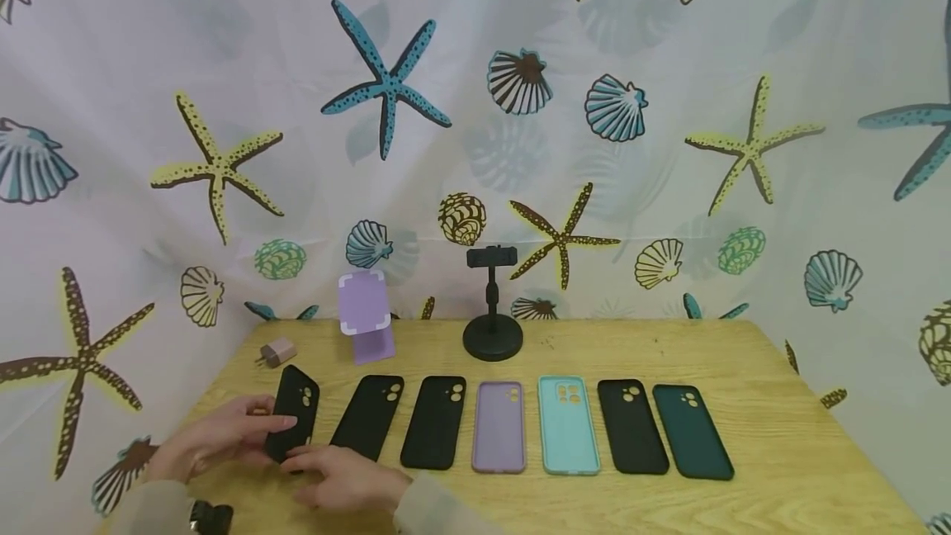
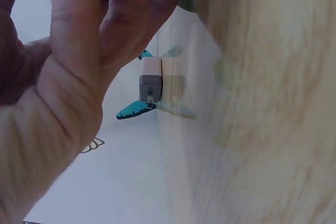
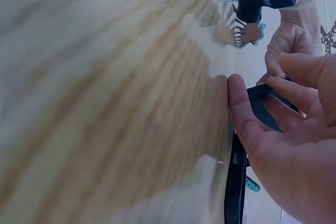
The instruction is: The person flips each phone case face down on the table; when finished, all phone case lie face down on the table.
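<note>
The left hand (image 1: 230, 432) is clamped on a black phone case (image 1: 295, 395), thumb over its near face, holding it tilted up at the left end of the bench (image 1: 802, 444). The right hand (image 1: 345, 477) has its fingers at the case's lower end; whether they pinch it cannot be told. Rightward, in a row: a second black case (image 1: 369, 411), partly covered by the right hand; a third black case (image 1: 433, 422); a lilac case (image 1: 499, 426); a light-blue case (image 1: 570, 432); a fourth black case (image 1: 633, 432); and a dark teal case (image 1: 694, 436). Behind: a plug-in charger (image 1: 281, 351), a lilac stand (image 1: 365, 304) and a round-based black holder (image 1: 493, 338). Backdrop: printed cloth (image 1: 446, 15).
</note>
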`<state>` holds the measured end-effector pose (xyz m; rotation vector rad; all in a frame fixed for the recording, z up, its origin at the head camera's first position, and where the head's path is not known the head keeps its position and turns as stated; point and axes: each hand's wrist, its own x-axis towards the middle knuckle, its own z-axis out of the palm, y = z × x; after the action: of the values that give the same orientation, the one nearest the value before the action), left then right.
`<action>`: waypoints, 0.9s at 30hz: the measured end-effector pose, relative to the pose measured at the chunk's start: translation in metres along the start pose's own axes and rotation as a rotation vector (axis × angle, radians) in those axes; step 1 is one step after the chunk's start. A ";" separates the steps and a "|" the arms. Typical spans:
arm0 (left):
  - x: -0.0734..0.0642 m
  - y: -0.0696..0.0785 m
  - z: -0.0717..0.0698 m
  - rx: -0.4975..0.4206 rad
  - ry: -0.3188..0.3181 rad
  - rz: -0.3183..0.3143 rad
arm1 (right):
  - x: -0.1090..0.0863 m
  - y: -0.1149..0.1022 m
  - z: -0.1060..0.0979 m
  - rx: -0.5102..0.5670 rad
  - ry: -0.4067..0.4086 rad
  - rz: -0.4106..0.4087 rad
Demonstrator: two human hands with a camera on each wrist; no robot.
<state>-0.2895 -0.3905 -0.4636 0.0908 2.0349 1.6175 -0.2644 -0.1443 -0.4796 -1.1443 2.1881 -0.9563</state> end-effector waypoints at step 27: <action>0.001 -0.001 -0.001 0.025 -0.018 0.002 | -0.003 -0.007 -0.002 0.357 0.095 -0.075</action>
<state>-0.2902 -0.3912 -0.4650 0.1166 2.0417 1.5876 -0.2607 -0.1439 -0.4721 -1.0317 1.9488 -1.3930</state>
